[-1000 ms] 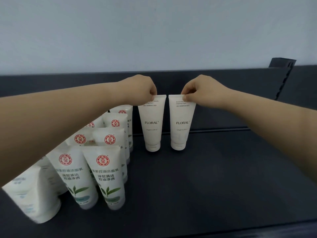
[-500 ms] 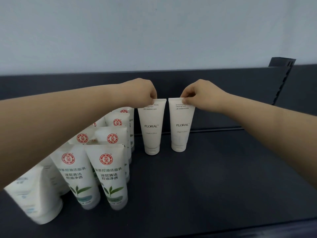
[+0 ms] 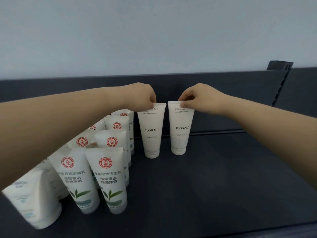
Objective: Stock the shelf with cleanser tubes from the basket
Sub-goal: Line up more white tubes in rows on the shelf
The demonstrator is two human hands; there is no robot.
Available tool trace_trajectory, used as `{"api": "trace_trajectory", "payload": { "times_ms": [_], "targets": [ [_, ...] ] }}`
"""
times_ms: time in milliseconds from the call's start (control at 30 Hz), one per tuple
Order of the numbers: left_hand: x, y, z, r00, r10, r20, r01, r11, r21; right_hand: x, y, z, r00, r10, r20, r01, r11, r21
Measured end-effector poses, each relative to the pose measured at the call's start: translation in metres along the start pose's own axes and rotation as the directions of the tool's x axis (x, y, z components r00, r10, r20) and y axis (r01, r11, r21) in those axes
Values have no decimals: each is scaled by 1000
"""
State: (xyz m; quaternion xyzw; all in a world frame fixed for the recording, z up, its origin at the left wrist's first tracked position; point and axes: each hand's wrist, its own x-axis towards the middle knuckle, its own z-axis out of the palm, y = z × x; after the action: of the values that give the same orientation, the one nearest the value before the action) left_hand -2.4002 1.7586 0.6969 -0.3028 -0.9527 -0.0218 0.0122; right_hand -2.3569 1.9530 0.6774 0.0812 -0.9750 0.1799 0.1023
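Left hand (image 3: 142,97): pinching top of left FLORAL tube (image 3: 151,133)
Right hand (image 3: 200,98): pinching right FLORAL tube (image 3: 181,131), at its 3 o'clock

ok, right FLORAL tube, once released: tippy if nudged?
Probably tippy: the right FLORAL tube stands on its narrow cap and widens toward the crimp that the right hand pinches. Likely soft-walled, so a high push may flex it before it slides. If it falls, the flat crimp should keep it from rolling far.

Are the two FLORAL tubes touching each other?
Apart. Head view shows dark shelf between the left FLORAL tube and right FLORAL tube, narrowest at their tops.
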Motion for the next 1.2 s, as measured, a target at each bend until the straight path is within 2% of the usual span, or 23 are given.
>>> {"api": "trace_trajectory", "payload": {
  "times_ms": [200,333,533,633,833,967,1200],
  "targets": [
    [-2,0,0,1000,-22,17,21,999,25,-4,-2,-4,999,13,-39,-11,999,32],
    [-9,1,-3,999,-38,-30,39,998,41,-10,-5,-9,998,1,-61,-1,1000,8],
    [-40,8,-5,987,-60,-149,82,987,142,-26,-12,-6,992,-99,-83,68,947,-315],
    [-66,18,-2,979,-89,-184,118,981,155,-38,-18,-4,987,-148,-65,112,918,-382],
    [-130,40,1,947,-184,-264,239,952,192,-70,-44,-4,966,-257,21,251,918,-307],
    [-180,57,6,919,-263,-294,332,918,215,-95,-65,3,940,-340,28,335,906,-258],
    [-285,57,17,846,-427,-319,508,827,239,-131,-144,31,847,-529,57,529,829,-182]
  ]
}}
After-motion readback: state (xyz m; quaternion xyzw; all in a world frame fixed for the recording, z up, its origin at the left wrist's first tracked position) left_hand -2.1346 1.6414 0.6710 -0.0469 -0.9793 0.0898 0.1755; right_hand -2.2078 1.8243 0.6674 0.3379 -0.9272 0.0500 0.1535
